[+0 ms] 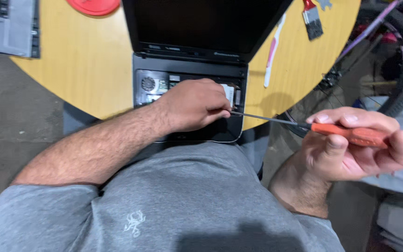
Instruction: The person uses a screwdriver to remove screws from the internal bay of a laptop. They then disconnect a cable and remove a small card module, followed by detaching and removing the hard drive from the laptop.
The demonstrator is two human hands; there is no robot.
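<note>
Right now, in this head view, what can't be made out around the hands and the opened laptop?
- Screwdriver tip: hidden behind the left hand's fingers, so what it touches is unclear.
- Laptop insides: the left hand covers the middle; only a fan and small parts show.
- Laptop screen: cut off by the top edge.
- Right hand: its grip hides most of the orange handle.
- Red disc and brush: cut off at the top edge.

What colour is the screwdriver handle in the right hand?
Orange-red, on the thin metal-shafted screwdriver held in the right hand; head view.
</note>
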